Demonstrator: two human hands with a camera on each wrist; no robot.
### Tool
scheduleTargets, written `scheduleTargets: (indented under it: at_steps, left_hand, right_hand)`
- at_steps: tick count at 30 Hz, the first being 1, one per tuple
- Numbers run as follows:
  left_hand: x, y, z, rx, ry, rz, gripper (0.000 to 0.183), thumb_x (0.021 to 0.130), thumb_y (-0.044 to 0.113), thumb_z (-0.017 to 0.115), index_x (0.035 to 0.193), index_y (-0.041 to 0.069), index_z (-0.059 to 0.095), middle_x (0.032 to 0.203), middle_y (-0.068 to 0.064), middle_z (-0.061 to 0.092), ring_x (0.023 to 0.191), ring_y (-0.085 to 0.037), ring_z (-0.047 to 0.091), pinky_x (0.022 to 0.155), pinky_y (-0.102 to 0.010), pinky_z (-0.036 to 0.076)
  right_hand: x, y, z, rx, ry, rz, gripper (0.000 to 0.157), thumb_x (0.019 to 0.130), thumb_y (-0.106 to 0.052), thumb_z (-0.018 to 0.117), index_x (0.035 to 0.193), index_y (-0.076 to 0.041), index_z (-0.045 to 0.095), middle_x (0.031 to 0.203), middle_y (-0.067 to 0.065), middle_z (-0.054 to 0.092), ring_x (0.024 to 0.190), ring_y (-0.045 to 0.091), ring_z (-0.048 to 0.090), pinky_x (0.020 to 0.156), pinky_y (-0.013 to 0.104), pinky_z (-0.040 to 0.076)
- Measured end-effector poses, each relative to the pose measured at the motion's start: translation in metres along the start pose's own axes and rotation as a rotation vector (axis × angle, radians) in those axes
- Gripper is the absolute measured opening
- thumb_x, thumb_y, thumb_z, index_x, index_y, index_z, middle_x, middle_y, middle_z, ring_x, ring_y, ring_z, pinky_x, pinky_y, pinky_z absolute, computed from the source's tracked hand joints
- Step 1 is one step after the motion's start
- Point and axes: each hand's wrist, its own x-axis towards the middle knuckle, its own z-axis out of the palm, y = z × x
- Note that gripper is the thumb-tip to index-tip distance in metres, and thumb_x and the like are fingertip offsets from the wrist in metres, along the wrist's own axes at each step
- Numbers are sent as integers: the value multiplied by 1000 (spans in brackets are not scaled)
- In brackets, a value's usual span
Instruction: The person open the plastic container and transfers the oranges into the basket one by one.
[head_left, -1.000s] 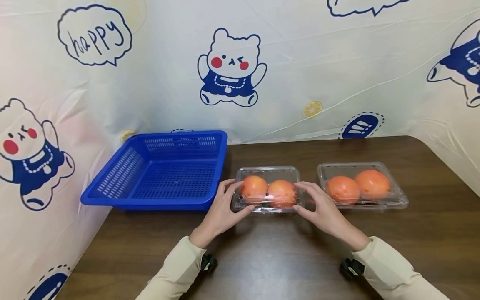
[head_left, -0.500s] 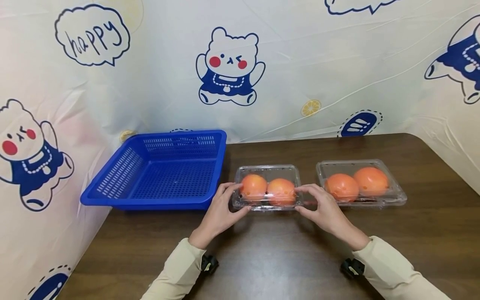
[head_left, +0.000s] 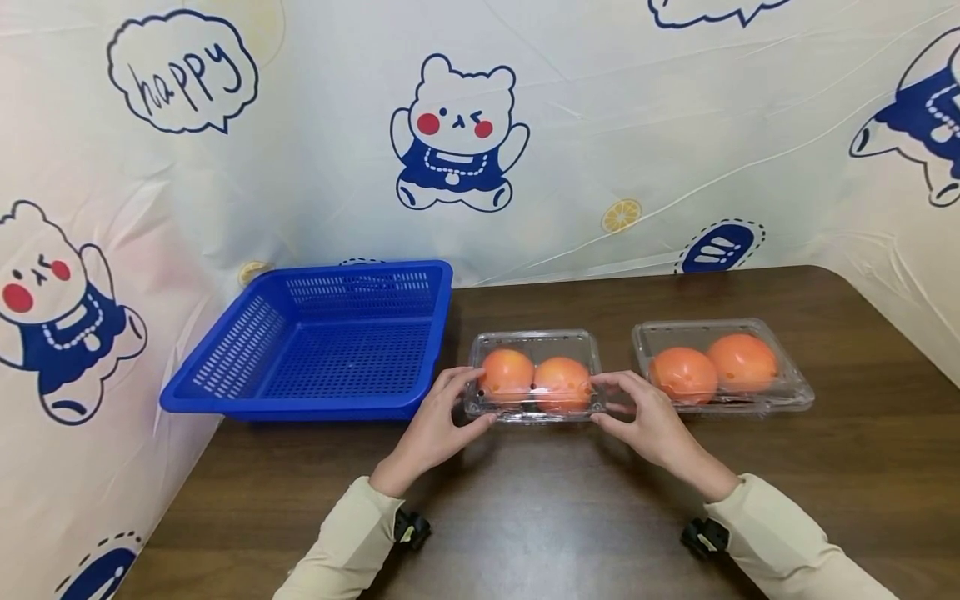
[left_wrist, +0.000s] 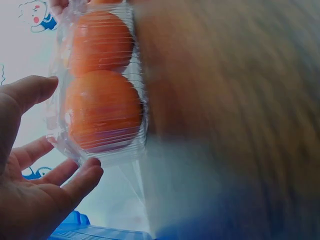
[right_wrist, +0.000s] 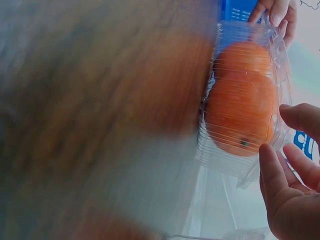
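Observation:
A clear plastic clamshell box point(head_left: 537, 343) stands on the brown table, with two round orange fruits point(head_left: 564, 385) inside and its lid down. At the box's left end is my left hand point(head_left: 435, 429), fingers spread around the corner and thumb by the front rim. My right hand point(head_left: 647, 421) mirrors it at the right end, thumb and forefinger tips at the edge. Both wrist views show the fingers point(left_wrist: 87, 177) fairly straight, close to or touching the ends of the plastic. A second such box point(head_left: 761, 329), also with two orange fruits, lies to the right.
To the left stands a blue plastic basket point(head_left: 435, 367) with slotted walls and nothing in it. A printed cloth point(head_left: 570, 167) with cartoon bears hangs behind the table point(head_left: 540, 517) and along its sides.
The near box shifted slightly to the right along with the hands, then stayed still. My left hand has since drawn back a little to the left, its thumb sliding off the front rim.

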Motion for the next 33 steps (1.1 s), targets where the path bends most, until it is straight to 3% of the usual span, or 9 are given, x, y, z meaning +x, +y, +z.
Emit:
scheduleTargets:
  at_steps: [7,24,33]
  left_hand:
    - [2,-1,-1,-94,-43,-21,57,70,8,74,122,8,50,121,-11,41,97,-24,55,83,-34,46]
    - [1,-10,-2,-310,-73,-83,53,73,-3,67,122,10,50,123,-9,37,101,-28,51,84,-38,45]
    - [1,-10,1,-320,-49,-114,52,73,-2,67,121,11,51,123,-6,38,100,-27,51,84,-39,45]
  right_hand:
    - [-1,1,-1,11,-10,22,39,70,5,70,106,2,56,100,13,56,90,27,56,72,27,50]
    - [1,1,0,-19,-18,-6,39,69,7,70,105,3,56,98,12,56,87,25,55,70,25,50]
    - [1,0,-1,-30,-25,-24,38,70,11,66,106,4,55,99,13,56,88,26,55,71,26,50]
